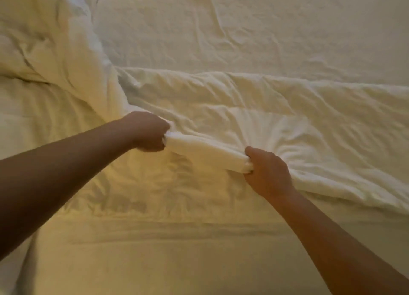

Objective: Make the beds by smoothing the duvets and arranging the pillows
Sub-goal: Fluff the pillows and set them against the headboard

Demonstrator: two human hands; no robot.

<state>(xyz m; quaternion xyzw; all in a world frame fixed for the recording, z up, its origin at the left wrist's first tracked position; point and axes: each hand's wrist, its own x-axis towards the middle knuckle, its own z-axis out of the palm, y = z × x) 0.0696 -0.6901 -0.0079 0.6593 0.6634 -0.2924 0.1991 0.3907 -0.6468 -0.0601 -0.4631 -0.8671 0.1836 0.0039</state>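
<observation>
Both hands grip the bunched edge of the white, puffy cotton duvet (265,109), which lies rumpled across the cream fitted sheet (243,29) of the bed. The left hand (147,131) has its fingers curled tight round one end of the gathered fold; the right hand (266,173) clutches the other end. To do this step well, spread the hands apart along the edge, lift slightly, and draw the duvet evenly so the creases fanning from the right hand pull flat.

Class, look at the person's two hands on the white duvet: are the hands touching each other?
Apart. The head view shows the left hand and right hand each gripping the duvet, with a stretch of bunched edge between them.
</observation>
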